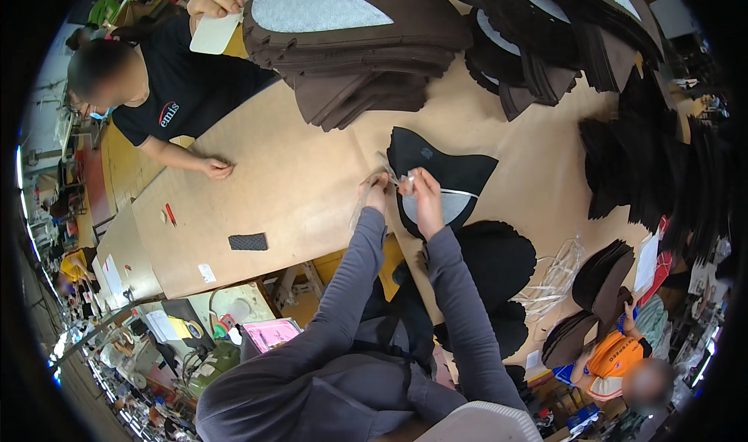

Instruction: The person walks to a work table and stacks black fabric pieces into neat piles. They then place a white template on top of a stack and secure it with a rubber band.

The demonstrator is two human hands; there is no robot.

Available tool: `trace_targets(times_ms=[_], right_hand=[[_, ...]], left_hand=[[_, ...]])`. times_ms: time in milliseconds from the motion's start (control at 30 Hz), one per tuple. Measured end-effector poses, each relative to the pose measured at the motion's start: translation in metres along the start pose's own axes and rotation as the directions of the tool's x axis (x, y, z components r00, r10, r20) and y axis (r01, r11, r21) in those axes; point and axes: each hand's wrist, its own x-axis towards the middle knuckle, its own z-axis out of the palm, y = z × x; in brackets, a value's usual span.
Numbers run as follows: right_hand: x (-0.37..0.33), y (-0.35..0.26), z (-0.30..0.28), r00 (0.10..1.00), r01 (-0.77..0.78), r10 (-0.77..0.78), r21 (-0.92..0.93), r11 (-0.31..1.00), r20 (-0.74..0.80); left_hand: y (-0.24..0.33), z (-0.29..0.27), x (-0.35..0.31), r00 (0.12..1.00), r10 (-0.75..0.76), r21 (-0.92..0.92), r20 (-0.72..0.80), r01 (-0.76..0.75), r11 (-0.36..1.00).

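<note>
My left hand (375, 192) and my right hand (425, 195) are close together over the table, fingers pinched. Between them runs a thin, translucent whitish strip (393, 179), and a loose length of it hangs beside my left hand. Just beyond and under my right hand lies a black fabric panel (474, 164), curved on its sides and pointed at its corners. A light grey backing patch (452, 206) shows on it, with a narrow white band (460, 192) across. My right hand covers part of the panel.
Brown cut panels (351, 72) are stacked at the far side, with dark panels (538, 41) to their right. Black rounded pieces (495, 267) and tangled white strips (557, 274) lie at right. One person (167, 99) sits across at left; another (615, 360) is at lower right.
</note>
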Motion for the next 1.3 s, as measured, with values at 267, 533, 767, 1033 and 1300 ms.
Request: trace_targets(times_ms=[267, 533, 767, 1033, 1300], right_hand=[[-0.028, 0.022, 0.013, 0.981, 0.103, -0.142, -0.261, 0.96, -0.133], [-0.056, 0.017, 0.013, 0.989, 0.072, -0.112, -0.356, 0.932, -0.094], [-0.053, 0.007, 0.003, 0.993, -0.004, -0.017, -0.189, 0.982, -0.113], [-0.04, -0.04, -0.005, 0.996, -0.025, 0.044, -0.221, 0.975, 0.082], [0.034, -0.082, 0.021, 0.972, 0.148, 0.006, -0.631, 0.762, 0.236]], left_hand=[[0.01, 0.024, -0.014, 0.918, 0.351, 0.496, -0.186, -0.221, 0.84], [0.018, 0.026, -0.033, 0.94, 0.292, 0.541, -0.177, -0.155, 0.827], [0.009, -0.005, -0.007, 0.989, 0.024, -0.047, 0.143, -0.017, 0.999], [0.078, 0.004, -0.055, 0.814, -0.373, -0.218, 0.445, 0.502, 0.837], [0.078, 0.036, -0.074, 0.856, 0.008, -0.229, 0.517, 0.129, 0.965]])
